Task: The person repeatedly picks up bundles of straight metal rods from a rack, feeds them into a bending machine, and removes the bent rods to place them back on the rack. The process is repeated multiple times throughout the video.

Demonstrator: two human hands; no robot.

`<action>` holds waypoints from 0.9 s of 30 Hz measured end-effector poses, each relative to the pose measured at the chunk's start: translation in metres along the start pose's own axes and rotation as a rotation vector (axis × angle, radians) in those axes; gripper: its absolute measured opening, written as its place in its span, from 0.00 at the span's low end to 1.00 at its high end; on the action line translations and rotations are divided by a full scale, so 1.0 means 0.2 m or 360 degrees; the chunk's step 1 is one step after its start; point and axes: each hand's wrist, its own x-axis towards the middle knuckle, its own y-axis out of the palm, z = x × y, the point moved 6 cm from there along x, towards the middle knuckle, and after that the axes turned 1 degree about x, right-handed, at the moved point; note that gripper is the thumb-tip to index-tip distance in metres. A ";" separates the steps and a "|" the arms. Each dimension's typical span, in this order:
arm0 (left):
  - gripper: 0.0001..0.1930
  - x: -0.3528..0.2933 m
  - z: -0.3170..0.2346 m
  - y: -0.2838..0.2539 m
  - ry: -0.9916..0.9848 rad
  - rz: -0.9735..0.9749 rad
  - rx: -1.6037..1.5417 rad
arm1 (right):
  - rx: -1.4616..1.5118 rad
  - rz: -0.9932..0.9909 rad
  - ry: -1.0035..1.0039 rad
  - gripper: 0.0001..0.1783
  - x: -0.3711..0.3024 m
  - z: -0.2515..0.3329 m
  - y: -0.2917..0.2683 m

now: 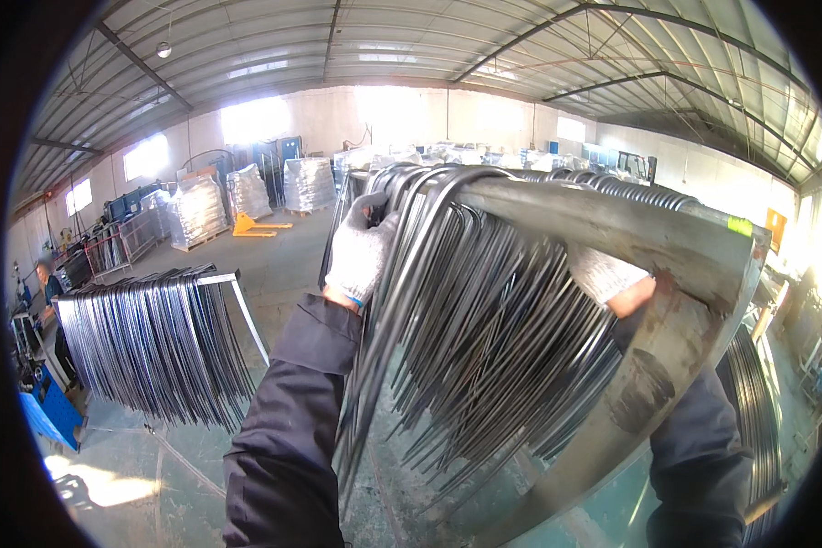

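Dark bent metal rods (502, 320) with hooked tops hang side by side from a thick grey rack bar (603, 208). My left hand (361, 256), in a white knit glove, is closed around several rods (402, 233) at the left end, just below their bends. My right hand (605, 274), gloved likewise, reaches in under the bar against the hanging rods on the right. Its fingers are hidden and blurred, so their grip does not show. The rack's wide metal leg (648, 388) crosses in front of my right forearm.
Another rack of hanging rods (151, 342) stands at left, with a pale frame post (250, 315). Behind are a yellow pallet jack (256, 226) and wrapped pallet loads (198, 210). A person (49, 285) is at far left, near a blue container (53, 406). More rods (753, 411) hang at right.
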 end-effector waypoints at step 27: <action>0.29 -2.01 -0.65 0.55 0.0342 0.0671 0.1424 | -0.0707 0.0079 -0.0405 0.41 0.25 0.04 1.03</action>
